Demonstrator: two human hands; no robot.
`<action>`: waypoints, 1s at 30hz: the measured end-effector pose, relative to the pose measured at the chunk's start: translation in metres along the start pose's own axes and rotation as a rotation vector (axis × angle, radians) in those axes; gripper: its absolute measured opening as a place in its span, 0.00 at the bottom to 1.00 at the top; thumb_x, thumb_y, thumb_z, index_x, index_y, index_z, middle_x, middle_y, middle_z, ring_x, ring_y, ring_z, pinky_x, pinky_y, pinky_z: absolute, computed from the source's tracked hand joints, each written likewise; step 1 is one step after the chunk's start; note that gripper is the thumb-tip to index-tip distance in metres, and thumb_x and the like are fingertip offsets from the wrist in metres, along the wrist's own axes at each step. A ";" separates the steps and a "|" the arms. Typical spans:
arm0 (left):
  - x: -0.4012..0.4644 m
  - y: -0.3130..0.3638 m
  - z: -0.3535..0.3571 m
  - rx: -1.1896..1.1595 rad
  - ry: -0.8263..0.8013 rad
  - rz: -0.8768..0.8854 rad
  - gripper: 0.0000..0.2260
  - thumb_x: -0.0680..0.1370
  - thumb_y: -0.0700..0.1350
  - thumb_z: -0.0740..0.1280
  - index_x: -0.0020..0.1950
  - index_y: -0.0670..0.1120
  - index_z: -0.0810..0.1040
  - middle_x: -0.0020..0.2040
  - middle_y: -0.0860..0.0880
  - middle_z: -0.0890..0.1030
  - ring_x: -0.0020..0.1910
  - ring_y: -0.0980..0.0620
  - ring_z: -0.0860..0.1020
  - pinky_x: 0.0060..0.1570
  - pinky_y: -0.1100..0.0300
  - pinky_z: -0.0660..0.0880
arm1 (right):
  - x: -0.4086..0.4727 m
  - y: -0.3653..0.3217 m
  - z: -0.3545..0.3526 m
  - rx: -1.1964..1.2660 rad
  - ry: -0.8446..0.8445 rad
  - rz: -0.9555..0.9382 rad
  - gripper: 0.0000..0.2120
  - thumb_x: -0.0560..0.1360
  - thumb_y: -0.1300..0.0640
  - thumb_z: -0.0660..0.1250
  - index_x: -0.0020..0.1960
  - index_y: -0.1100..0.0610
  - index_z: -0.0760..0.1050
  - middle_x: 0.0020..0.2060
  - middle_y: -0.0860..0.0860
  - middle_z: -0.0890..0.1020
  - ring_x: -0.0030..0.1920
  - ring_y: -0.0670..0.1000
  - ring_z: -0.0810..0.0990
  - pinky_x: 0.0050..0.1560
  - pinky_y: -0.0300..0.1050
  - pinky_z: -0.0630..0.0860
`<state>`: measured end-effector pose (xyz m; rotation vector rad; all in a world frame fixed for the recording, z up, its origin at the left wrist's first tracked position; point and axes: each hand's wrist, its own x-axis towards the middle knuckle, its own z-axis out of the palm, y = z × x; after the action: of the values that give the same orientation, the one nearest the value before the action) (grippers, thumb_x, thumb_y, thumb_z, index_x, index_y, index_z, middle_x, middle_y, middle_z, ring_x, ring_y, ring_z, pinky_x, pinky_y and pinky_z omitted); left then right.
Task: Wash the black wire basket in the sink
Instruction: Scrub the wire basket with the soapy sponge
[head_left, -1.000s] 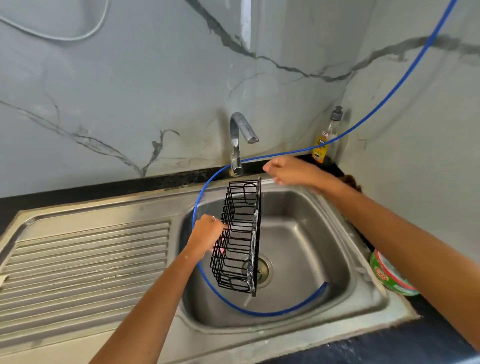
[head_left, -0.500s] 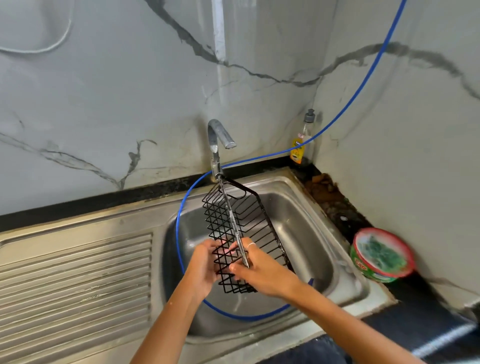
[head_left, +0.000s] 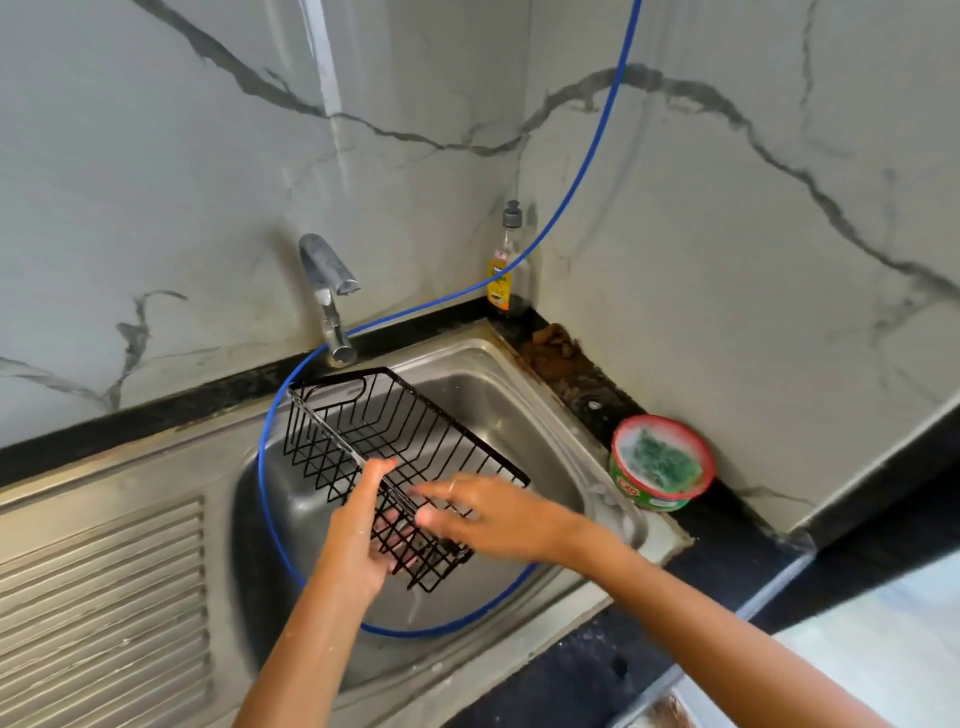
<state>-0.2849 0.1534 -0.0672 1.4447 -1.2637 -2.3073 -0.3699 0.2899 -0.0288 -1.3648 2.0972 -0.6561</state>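
Observation:
The black wire basket (head_left: 395, 441) hangs over the steel sink (head_left: 519, 415), open side up and tilted toward the tap. My left hand (head_left: 358, 540) grips its near end from below and the left, fingers under the wires. Flat and blurred, my right hand (head_left: 483, 514) lies across the basket's near right corner with the fingers spread on the wires. The basket looks empty.
The tap (head_left: 327, 291) stands behind the sink, no water visible. A blue hose (head_left: 270, 467) loops through the basin and runs up the wall. A soap bottle (head_left: 506, 270) stands in the corner. A green tub with a scrubber (head_left: 660, 467) sits right of the sink; the ribbed drainboard (head_left: 104, 597) is left.
The basket has turned from upright on edge to lying open side up. My right hand came from the tap to the basket's near end, and it now lies flat on the wires.

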 end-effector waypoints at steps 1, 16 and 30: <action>0.000 0.002 0.002 -0.005 0.013 -0.001 0.18 0.67 0.54 0.75 0.51 0.47 0.79 0.55 0.40 0.79 0.53 0.40 0.79 0.49 0.48 0.78 | -0.006 0.006 -0.012 0.002 0.070 0.030 0.24 0.80 0.43 0.56 0.71 0.53 0.67 0.67 0.51 0.73 0.66 0.47 0.71 0.66 0.41 0.65; 0.002 0.013 0.012 0.057 0.035 -0.005 0.22 0.70 0.52 0.74 0.60 0.47 0.72 0.57 0.40 0.77 0.54 0.41 0.78 0.56 0.44 0.76 | -0.073 0.143 -0.082 -0.437 0.087 0.761 0.19 0.77 0.55 0.63 0.68 0.55 0.72 0.63 0.54 0.76 0.62 0.54 0.74 0.58 0.43 0.70; 0.004 0.009 0.013 0.057 0.009 0.009 0.27 0.70 0.53 0.74 0.64 0.46 0.70 0.48 0.42 0.76 0.46 0.42 0.77 0.43 0.47 0.76 | -0.070 0.152 -0.080 -0.339 0.158 0.751 0.25 0.77 0.51 0.64 0.72 0.55 0.64 0.66 0.55 0.72 0.65 0.57 0.72 0.62 0.48 0.71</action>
<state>-0.2996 0.1530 -0.0612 1.4629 -1.3414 -2.2742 -0.5006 0.4183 -0.0574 -0.5762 2.6846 -0.0940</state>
